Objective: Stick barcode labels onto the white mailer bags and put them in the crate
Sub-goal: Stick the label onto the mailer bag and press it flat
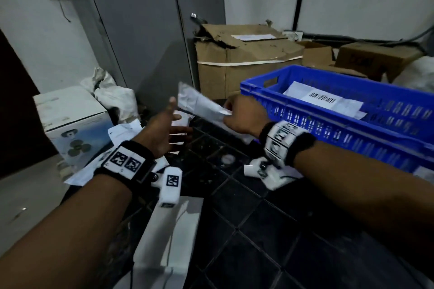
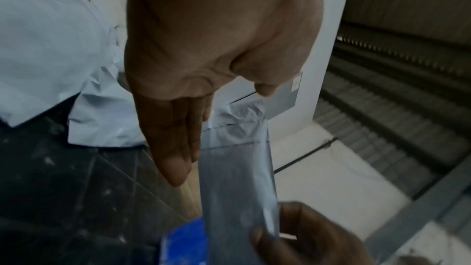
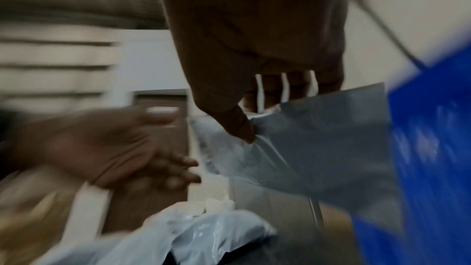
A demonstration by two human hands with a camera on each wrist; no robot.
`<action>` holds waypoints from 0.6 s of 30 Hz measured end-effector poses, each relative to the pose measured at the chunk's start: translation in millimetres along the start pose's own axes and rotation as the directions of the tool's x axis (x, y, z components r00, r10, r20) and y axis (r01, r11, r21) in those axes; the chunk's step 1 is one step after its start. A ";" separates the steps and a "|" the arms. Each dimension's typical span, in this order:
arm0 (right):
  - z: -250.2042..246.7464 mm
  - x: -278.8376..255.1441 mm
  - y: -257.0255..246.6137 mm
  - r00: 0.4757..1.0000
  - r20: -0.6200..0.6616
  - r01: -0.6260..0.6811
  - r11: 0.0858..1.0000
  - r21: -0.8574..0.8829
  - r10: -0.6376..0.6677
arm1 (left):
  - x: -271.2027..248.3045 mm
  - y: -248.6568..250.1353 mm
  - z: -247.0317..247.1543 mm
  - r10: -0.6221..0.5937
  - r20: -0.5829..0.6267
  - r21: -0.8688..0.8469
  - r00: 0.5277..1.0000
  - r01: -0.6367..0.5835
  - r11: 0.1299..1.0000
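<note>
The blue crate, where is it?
In the head view the crate sits on the right, just past the right hand, with cardboard boxes behind it and a labelled bag inside.

Bare forearms, black wristbands (image 1: 128, 164) with black-and-white square markers, small white wrist cameras (image 1: 171, 187).

- The right hand (image 3: 254, 51) enters from the top; its thumb and fingers pinch one end of a white mailer bag (image 3: 318, 148).
- The bag extends down and right, in front of the blue crate (image 3: 433, 148) at the right edge.
- The left hand (image 3: 107, 148), fingers straight, sits left of the bag, just beside its edge; contact cannot be determined.
- A crumpled white mailer bag (image 3: 203, 233) lies at the bottom.
- The picture is motion-blurred.
</note>
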State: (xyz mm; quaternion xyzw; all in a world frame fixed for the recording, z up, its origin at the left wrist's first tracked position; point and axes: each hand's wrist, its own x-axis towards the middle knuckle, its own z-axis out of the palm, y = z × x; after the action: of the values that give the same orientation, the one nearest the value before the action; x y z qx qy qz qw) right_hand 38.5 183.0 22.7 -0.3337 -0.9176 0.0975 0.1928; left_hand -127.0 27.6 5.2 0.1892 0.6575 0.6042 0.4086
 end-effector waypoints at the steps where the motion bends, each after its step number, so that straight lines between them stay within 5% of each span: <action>1: -12.9 -23.0 1.7 0.993 -0.048 0.101 0.991 -0.088 -0.105 | -16.1 4.4 -2.0 -0.010 0.036 -0.070 0.999 0.012 0.997; 5: -46.5 -135.1 18.4 0.893 -0.140 0.344 0.850 -0.399 -0.427 | -82.9 4.2 7.3 -0.067 0.144 -0.150 0.987 0.088 0.985; 10: -29.4 -267.8 62.5 0.860 -0.039 0.427 0.759 -0.491 -0.509 | -141.1 -68.2 44.7 -0.020 0.128 0.084 0.992 0.009 0.996; 15: -12.4 -340.7 87.0 0.882 0.128 0.470 0.837 -0.279 -0.453 | -182.9 -123.5 66.7 -0.034 0.164 0.425 0.986 -0.040 0.904; 18: -10.9 -364.7 90.4 0.902 0.167 0.405 0.914 -0.014 -0.398 | -204.3 -133.0 65.3 -0.032 0.188 0.686 0.982 -0.108 0.720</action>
State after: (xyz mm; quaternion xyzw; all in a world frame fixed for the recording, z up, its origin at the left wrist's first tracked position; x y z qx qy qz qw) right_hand 351.4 15.0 -100.5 -0.1333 -0.9812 0.0601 0.1260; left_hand 77.0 -108.7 -53.7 0.3974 0.7902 0.3024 0.3553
